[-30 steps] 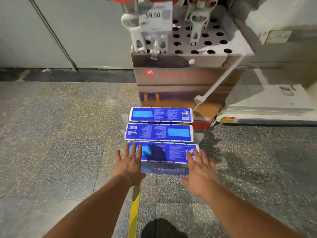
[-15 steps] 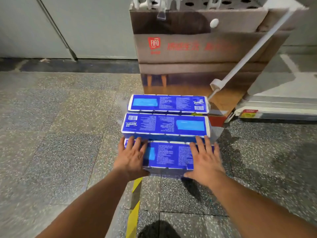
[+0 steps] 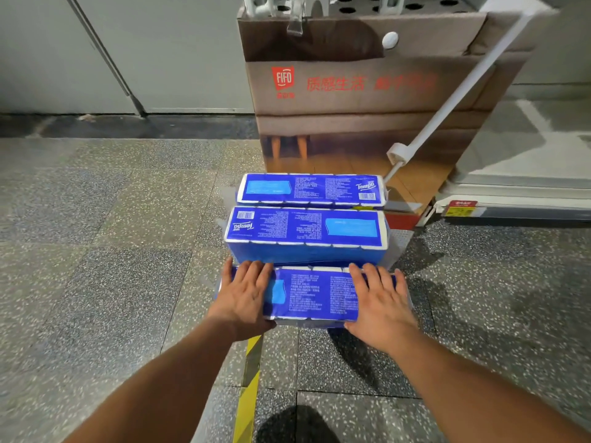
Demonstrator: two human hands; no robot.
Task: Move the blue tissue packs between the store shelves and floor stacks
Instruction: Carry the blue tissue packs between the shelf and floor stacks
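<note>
Since 1 s ago I've come in closer: both hands, then just short of the nearest pack (image 3: 315,295), now lie on its top. Left hand (image 3: 244,297) flat on the left end, fingers straight; right hand (image 3: 380,298) the same on the right end. No curl under yet, so not gripped. Pack sits on the floor (image 3: 112,251), front of 2 more stacks. Prob. lift comes next.

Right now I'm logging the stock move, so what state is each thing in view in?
Nearest tissue pack: flat on the floor, both hands on top.
Middle tissue pack: untouched, logo upside down.
Far tissue pack: untouched, against the cardboard display.
Left hand: fingers straight.
Right hand: fingers straight.
</note>
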